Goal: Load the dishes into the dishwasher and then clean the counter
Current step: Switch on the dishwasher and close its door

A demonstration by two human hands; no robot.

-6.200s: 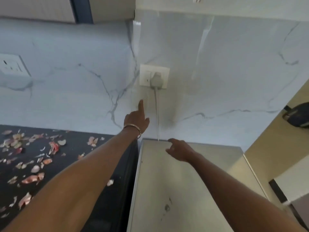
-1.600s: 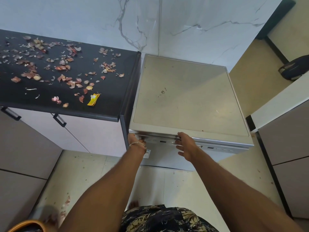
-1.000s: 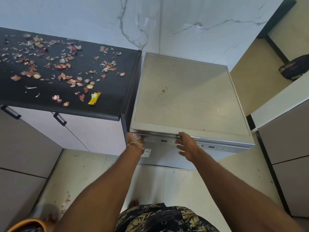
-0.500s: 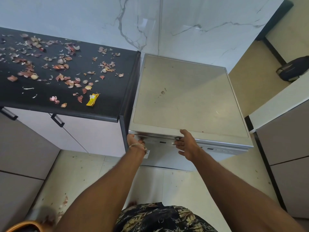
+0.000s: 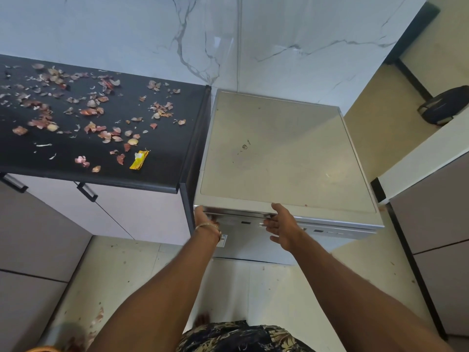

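The dishwasher (image 5: 284, 158) door is gripped at its top by the left hand (image 5: 206, 221) and touched by the right hand's (image 5: 281, 228) straight fingers; nothing is loaded, and peels (image 5: 96, 128) litter the counter (image 5: 165, 174).

arms: bare, sleeveless | left wrist: thin gold bangle (image 5: 206, 226) | garment (image 5: 243, 336): dark, pale leaf print

- Left arm extends from 6 o'clock toward 12 o'clock; a bangle sits at the wrist.
- Left hand (image 5: 205, 219): fingers curled, tips hidden.
- Right arm enters from 5 o'clock.
- Right hand (image 5: 283, 227): thumb up toward 12 o'clock, fingers pointing to 9 o'clock, slightly bent.
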